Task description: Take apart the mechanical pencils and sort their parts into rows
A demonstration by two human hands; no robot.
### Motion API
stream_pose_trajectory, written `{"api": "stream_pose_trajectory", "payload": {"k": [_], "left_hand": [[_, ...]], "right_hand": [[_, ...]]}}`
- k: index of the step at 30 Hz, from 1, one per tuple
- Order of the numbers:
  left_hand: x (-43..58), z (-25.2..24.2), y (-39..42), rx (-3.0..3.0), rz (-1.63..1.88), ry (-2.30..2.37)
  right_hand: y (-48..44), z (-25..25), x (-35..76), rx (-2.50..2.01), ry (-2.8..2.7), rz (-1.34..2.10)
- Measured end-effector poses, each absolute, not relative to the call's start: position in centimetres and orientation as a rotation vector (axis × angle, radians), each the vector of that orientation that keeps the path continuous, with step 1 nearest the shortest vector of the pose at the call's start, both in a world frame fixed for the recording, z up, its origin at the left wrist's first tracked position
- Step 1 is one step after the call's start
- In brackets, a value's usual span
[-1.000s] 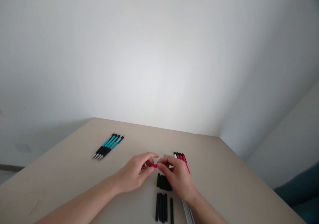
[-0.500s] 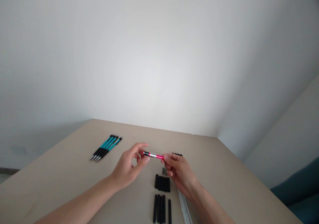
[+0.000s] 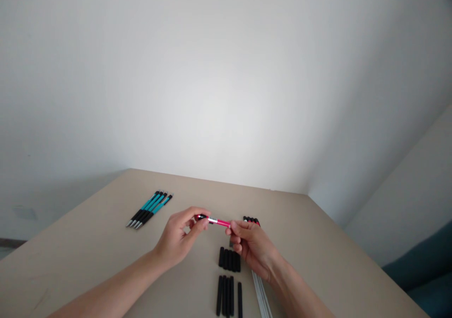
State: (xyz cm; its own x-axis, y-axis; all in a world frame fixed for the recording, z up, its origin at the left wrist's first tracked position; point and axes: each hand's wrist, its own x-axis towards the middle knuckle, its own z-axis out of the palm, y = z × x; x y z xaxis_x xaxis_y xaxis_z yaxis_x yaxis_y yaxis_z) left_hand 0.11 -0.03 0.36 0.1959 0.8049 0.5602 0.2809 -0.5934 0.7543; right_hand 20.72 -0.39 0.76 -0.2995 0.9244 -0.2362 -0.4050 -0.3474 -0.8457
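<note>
A pink pen barrel (image 3: 222, 223) with a black clip end and a pale band is held level above the table, between both hands. My left hand (image 3: 181, 235) pinches its black end with thumb and forefinger. At the other end, my right hand (image 3: 252, 242) grips the pink part between thumb and fingers. Below lie several short black tubes (image 3: 229, 260) in a row, and nearer to me several longer black tubes (image 3: 225, 295), one set a little apart. Thin white rods (image 3: 261, 294) run partly under my right hand. Small metallic pieces (image 3: 231, 243) are mostly hidden behind its fingers.
Several teal and black pens (image 3: 150, 209) lie side by side at the left of the beige table (image 3: 88, 252). More black-ended pink barrels (image 3: 251, 220) show just beyond my right hand. A wall (image 3: 219, 96) rises behind the table; dark teal fabric (image 3: 423, 266) hangs at the right.
My left thumb and forefinger have closed on the pen barrel's black end. The barrel has shifted slightly left, and my right hand has moved a little with it.
</note>
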Motion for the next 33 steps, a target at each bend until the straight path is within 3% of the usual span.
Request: {"api": "stream_pose_trajectory", "payload": {"k": [19, 33], "left_hand": [[0.3, 0.5, -0.1, 1.814, 1.489, 1.031], [0.2, 0.4, 0.1, 1.847, 1.49, 1.048]], "right_hand": [[0.6, 2.1, 23.0, -0.786, -0.632, 1.647], [2.0, 0.9, 24.8, -0.902, -0.51, 1.352]]}}
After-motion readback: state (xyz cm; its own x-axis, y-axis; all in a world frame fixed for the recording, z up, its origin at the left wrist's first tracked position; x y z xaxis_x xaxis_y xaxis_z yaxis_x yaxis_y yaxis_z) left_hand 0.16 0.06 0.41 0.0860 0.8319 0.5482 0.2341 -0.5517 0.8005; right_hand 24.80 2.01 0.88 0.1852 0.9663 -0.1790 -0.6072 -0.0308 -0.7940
